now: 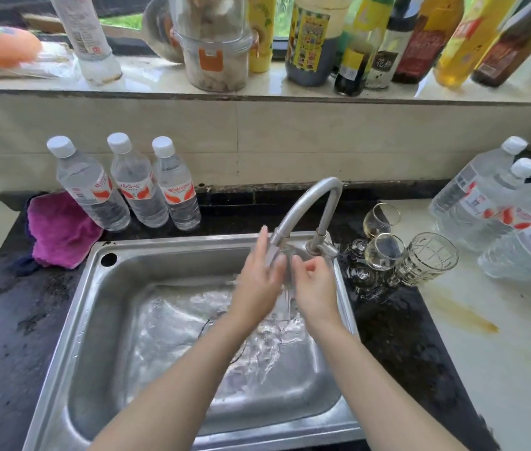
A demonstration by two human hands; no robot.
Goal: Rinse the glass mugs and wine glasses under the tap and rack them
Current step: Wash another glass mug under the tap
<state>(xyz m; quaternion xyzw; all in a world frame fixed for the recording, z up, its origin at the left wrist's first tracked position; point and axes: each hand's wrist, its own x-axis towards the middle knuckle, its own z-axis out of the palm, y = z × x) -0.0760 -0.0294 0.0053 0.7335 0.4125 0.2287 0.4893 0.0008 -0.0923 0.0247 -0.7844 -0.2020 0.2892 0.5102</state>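
Observation:
Water runs from the curved steel tap (306,203) into the steel sink (94,320). Both my hands are under the spout. My left hand (257,275) is flat with its fingers stretched upward against the spout. My right hand (314,281) faces it with fingers curled. Between the palms there is something clear and wet; I cannot tell whether it is a glass or only the stream. On the dark counter right of the tap stand two wine glasses (382,219) (384,252) and a ribbed glass mug (426,258).
Three small water bottles (134,183) and a magenta cloth (59,229) sit behind the sink's left corner. Several large water bottles (501,206) crowd the pale counter at the right. Sauce bottles and jars (355,43) line the window sill above. The black counter is wet.

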